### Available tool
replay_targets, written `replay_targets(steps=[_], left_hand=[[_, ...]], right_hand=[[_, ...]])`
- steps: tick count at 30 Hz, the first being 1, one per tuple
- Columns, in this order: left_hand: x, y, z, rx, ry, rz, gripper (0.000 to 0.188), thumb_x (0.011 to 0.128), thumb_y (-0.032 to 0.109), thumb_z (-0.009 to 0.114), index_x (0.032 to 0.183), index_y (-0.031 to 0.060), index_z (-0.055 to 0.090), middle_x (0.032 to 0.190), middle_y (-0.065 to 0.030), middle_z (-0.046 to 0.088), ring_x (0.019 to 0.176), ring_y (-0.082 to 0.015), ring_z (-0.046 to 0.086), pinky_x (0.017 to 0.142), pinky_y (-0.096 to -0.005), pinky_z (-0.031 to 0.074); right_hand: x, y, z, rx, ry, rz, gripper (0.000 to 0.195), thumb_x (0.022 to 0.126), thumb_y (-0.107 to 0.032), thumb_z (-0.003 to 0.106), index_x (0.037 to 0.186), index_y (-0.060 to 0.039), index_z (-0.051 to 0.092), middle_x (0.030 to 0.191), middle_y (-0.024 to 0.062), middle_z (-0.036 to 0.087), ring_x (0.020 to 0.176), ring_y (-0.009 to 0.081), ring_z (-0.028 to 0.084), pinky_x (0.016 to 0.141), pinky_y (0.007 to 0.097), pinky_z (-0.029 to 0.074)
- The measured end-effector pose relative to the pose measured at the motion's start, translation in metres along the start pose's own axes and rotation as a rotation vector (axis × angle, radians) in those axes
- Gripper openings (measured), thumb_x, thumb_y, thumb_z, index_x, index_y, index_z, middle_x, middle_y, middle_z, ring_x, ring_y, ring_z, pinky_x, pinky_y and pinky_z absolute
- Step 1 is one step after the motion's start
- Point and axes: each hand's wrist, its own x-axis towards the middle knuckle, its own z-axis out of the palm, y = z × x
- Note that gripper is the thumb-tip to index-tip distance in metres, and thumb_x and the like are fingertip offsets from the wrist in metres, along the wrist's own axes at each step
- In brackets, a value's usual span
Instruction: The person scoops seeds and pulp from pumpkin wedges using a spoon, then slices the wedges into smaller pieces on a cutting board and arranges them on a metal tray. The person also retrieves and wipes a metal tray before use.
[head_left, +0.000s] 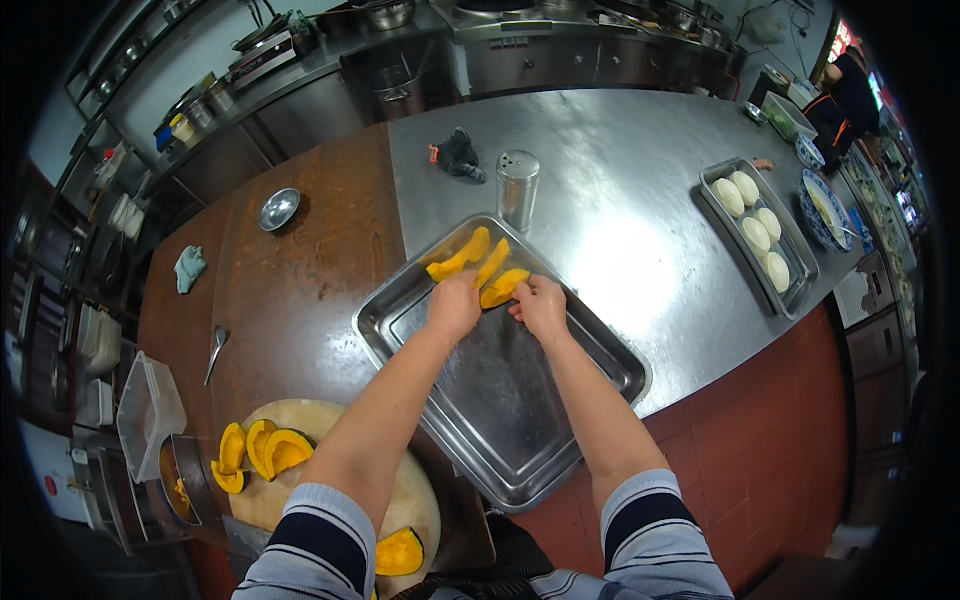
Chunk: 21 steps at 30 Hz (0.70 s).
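Note:
A deep rectangular stainless steel tray (517, 420) lies at an angle before me. At its far end are several orange pumpkin wedges: a wide one (465, 255), a thin one (493, 262) and a nearer one (504, 288). My left hand (454, 306) is closed around the near end of the wedges, its fingertips partly hidden. With thumb and fingers, my right hand (541, 304) grips the right tip of the nearer wedge. More pumpkin pieces (288, 451) with dark green rind rest on a round cutting board (330, 420) to my left, partly behind my left forearm.
Just beyond the tray stands a metal shaker (517, 187), with a dark bundle (459, 156) nearby. A metal bowl (280, 209), spoon (217, 354) and cloth (190, 269) lie left. Rightward, another tray (802, 289) holds several white rounds (756, 236). Someone (847, 97) stands far right.

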Motion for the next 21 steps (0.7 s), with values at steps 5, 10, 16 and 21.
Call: replay_targets(steps=[5, 10, 16, 21], left_hand=[[-0.006, 0.008, -0.001, 0.039, 0.043, -0.035, 0.028, 0.073, 0.012, 0.060, 0.098, 0.0018, 0.052, 0.102, -0.0178, 0.053, 0.086, -0.0360, 0.056, 0.072, -0.0417, 0.047], [-0.008, 0.010, -0.003, 0.048, 0.053, -0.077, 0.038, 0.072, 0.013, 0.062, 0.106, 0.0027, 0.048, 0.106, -0.0185, 0.051, 0.087, -0.0362, 0.056, 0.072, -0.0418, 0.047], [-0.014, 0.032, -0.030, 0.027, -0.015, -0.146, 0.045, 0.071, 0.019, 0.064, 0.109, -0.0022, 0.050, 0.108, -0.0206, 0.052, 0.096, -0.0355, 0.053, 0.081, -0.0394, 0.044], [-0.052, 0.027, -0.085, -0.028, 0.080, -0.098, 0.044, 0.072, 0.020, 0.065, 0.107, -0.0019, 0.052, 0.104, -0.0183, 0.056, 0.082, -0.0289, 0.058, 0.073, -0.0354, 0.046]], right_hand=[[-0.001, 0.009, 0.003, 0.042, 0.023, -0.006, 0.046, 0.081, -0.008, 0.053, 0.119, 0.0127, 0.039, 0.077, 0.0148, 0.060, 0.051, 0.0139, 0.057, 0.044, 0.0225, 0.045], [-0.003, 0.007, 0.003, 0.043, 0.029, 0.002, 0.048, 0.081, -0.010, 0.051, 0.122, 0.0121, 0.037, 0.074, 0.0146, 0.061, 0.050, 0.0136, 0.059, 0.043, 0.0242, 0.046], [-0.008, -0.003, -0.004, -0.007, -0.024, 0.071, 0.054, 0.080, -0.007, 0.053, 0.126, 0.0110, 0.032, 0.079, 0.0158, 0.060, 0.050, 0.0153, 0.057, 0.043, 0.0230, 0.045], [-0.023, -0.011, -0.011, -0.038, -0.062, 0.069, 0.036, 0.080, -0.012, 0.053, 0.112, 0.0063, 0.049, 0.076, 0.0122, 0.061, 0.049, 0.0130, 0.057, 0.042, 0.0240, 0.046]])
